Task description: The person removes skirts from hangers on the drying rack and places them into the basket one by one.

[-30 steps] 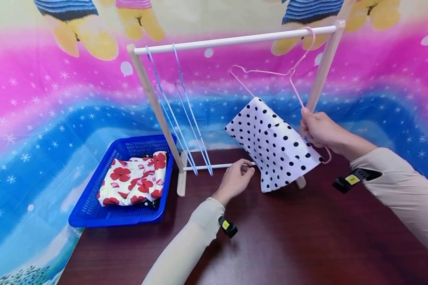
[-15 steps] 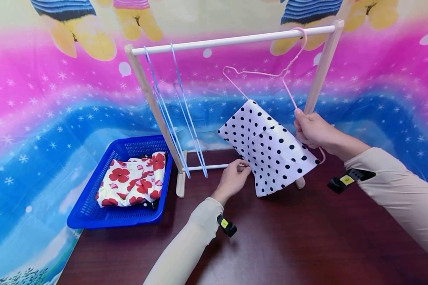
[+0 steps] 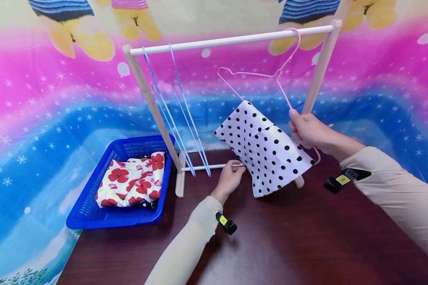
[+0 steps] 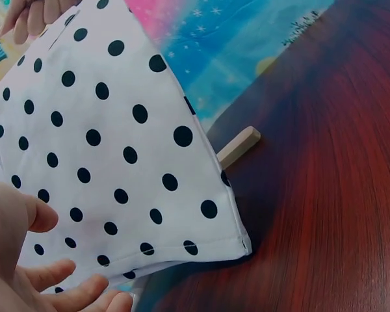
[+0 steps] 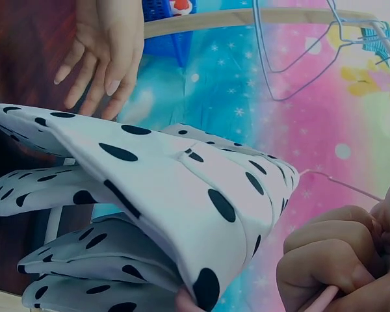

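Note:
My right hand (image 3: 308,128) grips the right arm of a pink hanger (image 3: 283,93), whose hook sits over the rack's top rod. From the lower part of that tilted hanger hangs a white garment (image 3: 265,148) with black polka dots; its layers fall in folds in the right wrist view. My left hand (image 3: 229,179) is beside the garment's lower left edge, in front of the rack's bottom bar. Seen from the left wrist, the thumb and fingers of this hand (image 4: 32,260) are spread apart before the dotted cloth, with nothing held between them.
Two blue hangers (image 3: 176,71) hang at the left end of the wooden rack's top rod (image 3: 217,42). Left of the rack stands a blue basket (image 3: 128,223) with a red-flowered cloth (image 3: 135,180) in it. A printed backdrop (image 3: 39,118) is behind the dark table (image 3: 271,237).
The pink hanger has shifted left along the top rod with the dotted garment and my right hand. My left hand has moved slightly left too. The basket and blue hangers stay put.

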A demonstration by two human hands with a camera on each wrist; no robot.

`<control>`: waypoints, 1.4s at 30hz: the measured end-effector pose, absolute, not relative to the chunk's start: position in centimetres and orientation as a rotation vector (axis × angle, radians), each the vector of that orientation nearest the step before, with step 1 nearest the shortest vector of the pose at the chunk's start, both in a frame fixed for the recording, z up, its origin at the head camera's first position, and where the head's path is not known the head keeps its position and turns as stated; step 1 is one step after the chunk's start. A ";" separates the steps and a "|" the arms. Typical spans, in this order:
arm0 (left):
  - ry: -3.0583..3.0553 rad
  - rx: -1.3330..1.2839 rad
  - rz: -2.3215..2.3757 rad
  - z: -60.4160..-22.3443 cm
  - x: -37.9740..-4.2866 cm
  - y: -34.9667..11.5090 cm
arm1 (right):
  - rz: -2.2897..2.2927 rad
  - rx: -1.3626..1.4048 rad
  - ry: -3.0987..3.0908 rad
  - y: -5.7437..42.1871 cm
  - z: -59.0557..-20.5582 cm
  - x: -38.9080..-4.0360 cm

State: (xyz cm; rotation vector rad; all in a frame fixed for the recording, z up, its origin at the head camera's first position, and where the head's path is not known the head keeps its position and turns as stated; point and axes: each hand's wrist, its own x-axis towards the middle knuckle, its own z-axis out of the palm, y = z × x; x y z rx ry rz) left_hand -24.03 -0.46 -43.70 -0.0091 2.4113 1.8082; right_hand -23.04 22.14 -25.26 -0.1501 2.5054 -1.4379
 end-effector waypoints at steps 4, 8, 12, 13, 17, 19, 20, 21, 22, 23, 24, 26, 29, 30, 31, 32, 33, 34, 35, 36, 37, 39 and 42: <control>2.283 -0.086 1.896 -43.9 -24.2 -0.5 | -1.434 -0.145 2.492 21.9 -25.3 -23.1; 2.150 -0.169 1.966 -44.1 -24.5 -0.4 | -1.435 -0.152 2.482 21.6 -25.3 -23.2; 2.039 -0.215 2.024 -44.1 -24.6 -0.5 | -1.459 -0.157 2.464 21.3 -25.3 -23.1; 2.015 -0.232 2.034 -44.1 -24.6 -0.5 | -1.465 -0.157 2.460 21.2 -25.3 -23.1; 1.936 -0.297 2.063 -44.0 -24.8 -0.6 | -1.483 -0.173 2.445 20.8 -25.3 -23.0; 1.905 -0.326 2.076 -44.0 -24.8 -0.6 | -1.485 -0.178 2.438 20.6 -25.3 -23.0; 1.892 -0.334 2.085 -44.1 -24.9 -0.6 | -1.485 -0.178 2.434 20.4 -25.3 -23.0; 1.877 -0.343 2.094 -44.2 -24.9 -0.6 | -1.489 -0.178 2.427 20.3 -25.3 -22.9; 1.862 -0.352 2.099 -44.3 -24.9 -0.6 | -1.493 -0.177 2.419 20.1 -25.3 -22.9; 1.848 -0.354 2.106 -44.4 -25.0 -0.6 | -1.495 -0.176 2.413 20.0 -25.2 -22.9; 1.826 -0.365 2.118 -44.5 -25.0 -0.6 | -1.496 -0.178 2.409 19.8 -25.2 -22.9; 1.782 -0.385 2.144 -44.8 -25.2 -0.6 | -1.501 -0.178 2.402 19.6 -25.2 -22.8; 1.723 -0.417 2.180 -45.1 -25.6 -0.7 | -1.487 -0.185 2.407 19.3 -25.1 -22.8; 1.710 -0.427 2.189 -45.2 -25.7 -0.7 | -1.482 -0.187 2.410 19.2 -25.1 -22.8; 1.702 -0.432 2.196 -45.3 -25.8 -0.7 | -1.477 -0.189 2.412 19.1 -25.1 -22.8; 1.690 -0.438 2.203 -45.3 -25.8 -0.8 | -1.470 -0.192 2.415 19.1 -25.1 -22.7; 1.678 -0.443 2.211 -45.4 -25.9 -0.8 | -1.464 -0.193 2.416 19.0 -25.0 -22.7; 1.664 -0.444 2.221 -45.5 -26.0 -0.9 | -1.461 -0.194 2.417 18.9 -25.0 -22.7; 1.646 -0.444 2.234 -45.6 -26.1 -0.9 | -1.458 -0.199 2.418 18.8 -25.0 -22.6; 1.622 -0.452 2.249 -45.6 -26.1 -1.0 | -1.457 -0.203 2.418 18.7 -25.0 -22.6; 1.595 -0.457 2.264 -45.7 -26.2 -1.0 | -1.458 -0.206 2.416 18.6 -24.9 -22.6; 1.548 -0.456 2.286 -45.8 -26.3 -0.9 | -1.458 -0.213 2.419 18.6 -24.9 -22.6; 1.497 -0.455 2.306 -45.9 -26.5 -0.8 | -1.456 -0.216 2.423 18.6 -24.9 -22.6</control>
